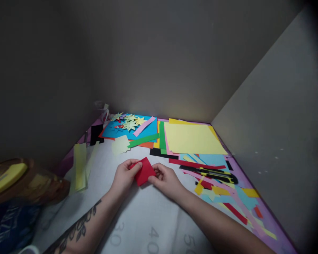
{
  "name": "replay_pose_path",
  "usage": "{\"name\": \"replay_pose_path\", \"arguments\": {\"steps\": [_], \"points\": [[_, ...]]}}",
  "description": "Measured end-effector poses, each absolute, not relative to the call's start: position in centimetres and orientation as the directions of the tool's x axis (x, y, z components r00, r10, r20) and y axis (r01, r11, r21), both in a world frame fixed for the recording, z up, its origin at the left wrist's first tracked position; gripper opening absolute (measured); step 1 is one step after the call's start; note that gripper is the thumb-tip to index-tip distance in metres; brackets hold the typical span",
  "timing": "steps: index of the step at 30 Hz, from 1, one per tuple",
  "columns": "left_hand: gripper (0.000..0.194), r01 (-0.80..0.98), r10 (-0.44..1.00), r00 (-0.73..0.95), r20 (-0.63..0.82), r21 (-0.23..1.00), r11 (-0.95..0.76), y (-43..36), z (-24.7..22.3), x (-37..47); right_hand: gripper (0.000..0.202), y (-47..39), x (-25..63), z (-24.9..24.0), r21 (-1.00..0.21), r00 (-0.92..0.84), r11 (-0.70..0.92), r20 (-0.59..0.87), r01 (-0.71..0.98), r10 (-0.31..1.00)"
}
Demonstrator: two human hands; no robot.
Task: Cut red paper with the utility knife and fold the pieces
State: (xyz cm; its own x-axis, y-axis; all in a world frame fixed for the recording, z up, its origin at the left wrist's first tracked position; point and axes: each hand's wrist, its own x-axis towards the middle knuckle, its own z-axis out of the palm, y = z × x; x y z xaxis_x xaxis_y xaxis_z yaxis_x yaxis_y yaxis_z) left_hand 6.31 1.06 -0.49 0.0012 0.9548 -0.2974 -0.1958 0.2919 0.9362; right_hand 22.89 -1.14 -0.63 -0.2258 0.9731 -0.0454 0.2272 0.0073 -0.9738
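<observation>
A small red paper square [145, 172] is held between both hands above the white work surface, turned so one corner points up. My left hand [127, 173] pinches its left side, thumb on top. On the right edge, my right hand [163, 178] grips the paper with thumb and curled fingers. Past the hands lies a small stack of pale cream paper pieces [120, 144], beside a green strip [144, 140]. To the right of my right hand rests a black and yellow utility knife [212, 173].
Cut paper stars [129, 124] lie on blue sheets [108, 130] at the back. A cream sheet stack [194, 137] sits back right, with scattered strips [235, 211] below. Yellow strips [80, 165] and a jar with yellow on it [10, 178] are left. Walls [159, 70] rise behind.
</observation>
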Motion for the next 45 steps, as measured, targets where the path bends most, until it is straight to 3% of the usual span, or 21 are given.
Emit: {"name": "replay_pose_path", "arguments": {"steps": [2, 9, 14, 18, 23, 30, 36, 41, 45], "points": [[0.027, -0.234, 0.955, 0.0, -0.297, 0.928, 0.289, 0.9, -0.5, 6.5, 0.01, -1.1, 22.7, -0.7, -0.988, -0.176, -0.058, -0.083, 0.141, 0.981], [0.024, -0.151, 0.955, 0.162, -0.25, 0.95, 0.274, 0.8, -0.3, 6.6, 0.021, -0.3, 23.9, -1.0, -0.994, -0.026, -0.067, -0.069, 0.086, 0.997], [0.027, -0.122, 0.932, 0.254, -0.259, 0.947, 0.297, 0.6, 0.0, 6.7, 0.019, -0.4, 24.0, -0.4, -0.989, -0.096, -0.012, -0.027, 0.15, 0.995], [0.029, -0.158, 0.95, 0.182, -0.252, 0.946, 0.281, 0.4, 0.2, 6.8, 0.01, -0.7, 23.6, -0.5, -0.996, -0.097, 0.021, 0.013, 0.083, 0.995], [0.029, -0.233, 0.954, 0.123, -0.272, 0.927, 0.294, 0.5, 0.4, 6.6, 0.015, -0.9, 23.4, -1.0, -0.994, 0.003, 0.079, 0.079, 0.081, 0.997], [0.027, -0.286, 0.954, 0.137, -0.265, 0.912, 0.294, 0.7, 0.2, 6.6, 0.015, -0.9, 23.4, -1.0, -0.997, -0.018, 0.033, 0.032, 0.077, 0.999], [0.028, -0.379, 0.949, 0.104, -0.298, 0.87, 0.315, 0.6, 0.4, 6.7, 0.025, -1.0, 23.1, -1.1, -0.998, -0.04, -0.026, -0.023, -0.054, 0.999], [0.023, -0.537, 0.892, 0.356, -0.279, 0.72, 0.439, -0.2, 1.5, 6.9, 0.02, -1.0, 22.8, -0.4, -0.973, -0.126, -0.191, -0.175, -0.131, 0.976], [0.035, -0.574, 0.844, 0.464, -0.268, 0.636, 0.517, -0.6, 1.5, 7.0, 0.021, -1.2, 22.5, -0.1, -0.975, -0.197, -0.187, -0.162, -0.119, 0.967]]}}
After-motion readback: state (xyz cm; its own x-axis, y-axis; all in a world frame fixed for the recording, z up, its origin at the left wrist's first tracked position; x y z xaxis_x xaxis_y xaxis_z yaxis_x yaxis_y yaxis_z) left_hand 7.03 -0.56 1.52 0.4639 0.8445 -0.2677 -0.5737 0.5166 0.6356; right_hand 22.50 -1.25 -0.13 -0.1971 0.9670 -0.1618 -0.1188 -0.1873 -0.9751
